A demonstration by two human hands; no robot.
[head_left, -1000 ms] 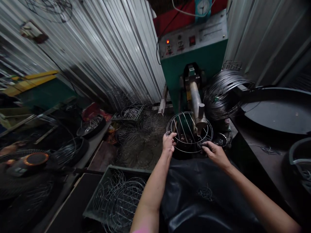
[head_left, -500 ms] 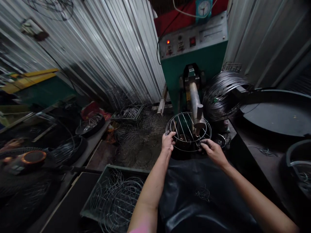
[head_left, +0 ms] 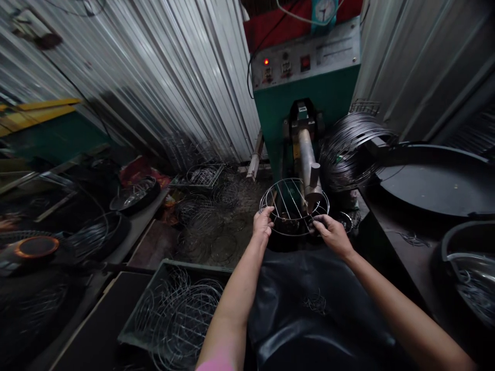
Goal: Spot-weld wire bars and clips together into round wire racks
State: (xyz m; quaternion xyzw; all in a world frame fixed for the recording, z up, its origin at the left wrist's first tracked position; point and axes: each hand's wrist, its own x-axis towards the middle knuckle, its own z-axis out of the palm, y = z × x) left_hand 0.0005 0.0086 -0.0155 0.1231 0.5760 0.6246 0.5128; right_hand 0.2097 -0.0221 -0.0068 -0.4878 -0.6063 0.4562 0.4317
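A round wire rack (head_left: pixel 286 198) with parallel bars is held level at the tip of the machine's metal arm (head_left: pixel 308 154). My left hand (head_left: pixel 263 222) is closed on the rack's left rim. At the near right rim, my right hand (head_left: pixel 328 230) has its fingers pinched together by the rack, under the arm's tip. The arm's end overlaps the rack's right part. What exactly the right fingertips pinch is too small to tell. A small bundle of wire pieces (head_left: pixel 316 303) lies on the black apron (head_left: pixel 294 330) over the lap.
The green machine (head_left: pixel 266 111) stands ahead with a red light lit. A wire coil (head_left: pixel 348 149) and large black pan (head_left: pixel 436 180) are at the right. A crate (head_left: pixel 131 314) of wire racks sits lower left. At the far left, another person's hand (head_left: pixel 7 222) shows.
The view has shifted slightly, so the surroundings sit a little further left. Both hands stay at the rack, and my right hand has drawn slightly nearer the arm's tip.
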